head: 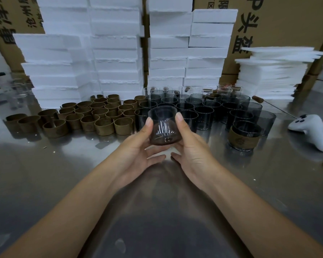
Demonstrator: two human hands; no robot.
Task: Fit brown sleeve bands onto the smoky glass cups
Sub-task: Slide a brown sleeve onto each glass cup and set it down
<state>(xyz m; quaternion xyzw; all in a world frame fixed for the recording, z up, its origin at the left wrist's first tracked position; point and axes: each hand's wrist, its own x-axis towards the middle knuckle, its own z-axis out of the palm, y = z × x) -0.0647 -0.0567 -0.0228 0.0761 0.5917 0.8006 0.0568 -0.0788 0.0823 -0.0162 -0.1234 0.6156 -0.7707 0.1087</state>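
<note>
Cup (163, 125), held between left hand (143, 147), right hand (191, 146)

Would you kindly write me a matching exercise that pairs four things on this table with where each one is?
Things:
1. held cup
2. loose brown bands
3. banded cup
4. white controller

Places:
a. at the far right of the table
b. standing in rows to the left of the bare smoky cups
c. gripped between the left hand and the right hand, above the table
d. right of the hands, just left of the controller

Pairs: 1-c, 2-b, 3-d, 4-a
</note>
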